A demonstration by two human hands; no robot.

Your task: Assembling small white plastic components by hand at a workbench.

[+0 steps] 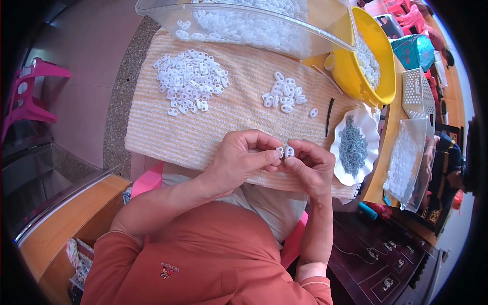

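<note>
Over the front edge of a striped towel [239,109], my two hands meet fingertip to fingertip. My left hand [249,155] pinches a small white plastic piece [279,151]. Between thumb and forefinger of my right hand [311,165] is a white oval plastic piece with two holes [289,151]. The two pieces are side by side; I cannot tell whether they touch. Beyond my left hand lies a heap of small white pieces with holes [190,79]. A smaller group of white oval pieces [284,92] lies farther right, with one loose oval piece [313,112] nearby.
A white scalloped dish [373,134] of small grey pieces stands right of my hands, beside a thin black stick [330,117]. At the back are a clear bin [244,18] of white parts and a yellow bowl [389,81]. Clear tray [419,152] at right; pink stool [33,94] at left.
</note>
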